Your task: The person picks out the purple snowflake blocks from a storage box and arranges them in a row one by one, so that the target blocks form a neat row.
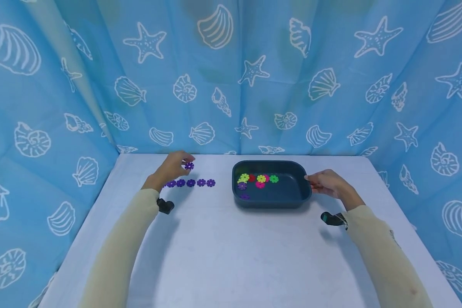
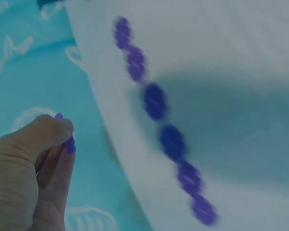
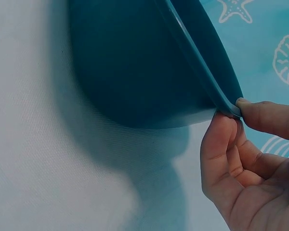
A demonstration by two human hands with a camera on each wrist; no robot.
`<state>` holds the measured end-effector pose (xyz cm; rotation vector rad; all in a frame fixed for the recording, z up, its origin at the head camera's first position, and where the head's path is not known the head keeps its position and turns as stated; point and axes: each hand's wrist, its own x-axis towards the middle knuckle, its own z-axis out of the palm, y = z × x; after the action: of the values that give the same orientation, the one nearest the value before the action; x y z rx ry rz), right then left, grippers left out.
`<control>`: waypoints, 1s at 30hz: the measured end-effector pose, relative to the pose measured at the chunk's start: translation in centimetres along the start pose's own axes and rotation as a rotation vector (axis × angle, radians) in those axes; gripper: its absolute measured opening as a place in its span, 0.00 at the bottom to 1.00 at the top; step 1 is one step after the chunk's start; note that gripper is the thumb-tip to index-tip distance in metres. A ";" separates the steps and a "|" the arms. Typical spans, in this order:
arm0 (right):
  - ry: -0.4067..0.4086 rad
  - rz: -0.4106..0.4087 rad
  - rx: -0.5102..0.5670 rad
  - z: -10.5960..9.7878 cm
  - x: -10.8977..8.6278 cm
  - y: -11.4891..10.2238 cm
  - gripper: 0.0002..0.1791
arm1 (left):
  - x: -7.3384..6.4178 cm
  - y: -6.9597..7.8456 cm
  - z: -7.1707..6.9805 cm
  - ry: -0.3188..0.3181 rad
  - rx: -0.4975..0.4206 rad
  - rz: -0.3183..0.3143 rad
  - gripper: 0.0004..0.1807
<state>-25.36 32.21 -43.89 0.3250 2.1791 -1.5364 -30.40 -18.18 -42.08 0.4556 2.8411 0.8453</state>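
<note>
Purple disc (image 1: 189, 165) is in my left hand (image 1: 173, 167), pinched between thumb and fingers, left of centre in the head frame; left wrist view has it nearly edge-on, well off the row. Key relation: the row of purple discs (image 1: 191, 183) lies just below the held disc in the head frame, long axis running left-right, its right end to the disc's lower right. My left hand is much the nearer one; my wrist hides part of the row's left end. Left wrist view counts six in the row, running upper left to lower right, blurred, so can't tell there which neighbours touch. Further right, past a gap from the row's end, is the dark tray (image 1: 273, 205), long axis also left-right, loose discs mostly in its left half: yellow (image 1: 261, 179), red (image 1: 252, 178), pink (image 1: 260, 185), green (image 1: 273, 179), plus a couple of purple. My right hand (image 1: 327, 183) grips the tray's right rim, thumb against fingers; can't tell if that end is lifted. All on a white tabletop (image 1: 262, 256), blue shell-print curtain (image 1: 254, 38) behind. Labels: no brand or readable text anywhere; small dark marks on my right sleeve (image 1: 385, 256), too small to read.
</note>
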 end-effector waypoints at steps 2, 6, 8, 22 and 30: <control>-0.004 0.000 0.000 0.0 0.0 0.1 0.23 | -0.8 -1.6 0.0 0.005 0.010 -0.039 0.25; -0.006 0.001 -0.006 -0.2 0.1 0.1 0.24 | -2.1 -4.5 -0.2 0.017 0.042 -0.093 0.25; -0.009 0.000 -0.009 -0.2 0.1 0.0 0.24 | -2.8 -5.8 -0.4 0.027 0.050 -0.115 0.25; -0.010 -0.005 -0.004 -0.1 0.1 0.1 0.23 | -6.0 -9.9 -1.3 0.028 0.044 -0.226 0.26; -0.010 0.002 0.005 -0.1 0.3 0.2 0.25 | -6.2 -10.4 -1.0 0.024 0.014 -0.250 0.25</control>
<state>-25.54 32.35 -44.12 0.3203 2.1677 -1.5392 -27.36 -28.98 -46.70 0.0874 2.8466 0.7878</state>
